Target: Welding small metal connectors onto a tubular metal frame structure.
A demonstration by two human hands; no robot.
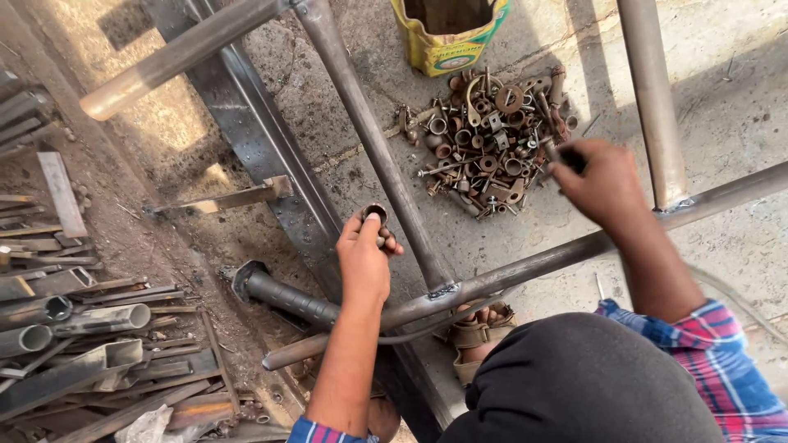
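Note:
My left hand [364, 256] holds a small rusty metal ring [374, 215] between thumb and fingers, just left of a slanted steel pipe [371, 139]. Over at the edge of a heap of rusty nuts, bolts and washers [484, 143] on the concrete floor, my right hand [601, 184] is closed around a small dark piece [568, 157] whose kind I cannot tell. Both arms pass over a welded pipe frame [525, 267], and my sandalled foot [480, 328] rests under it.
A yellow open-topped can [447, 37] stands beyond the heap. Cut steel tubes and flat bars [74, 328] lie stacked at the left on dirt. A dark steel channel [263, 148] runs diagonally, with a black ribbed handle [283, 295] beside it. Another upright pipe [652, 98] stands right.

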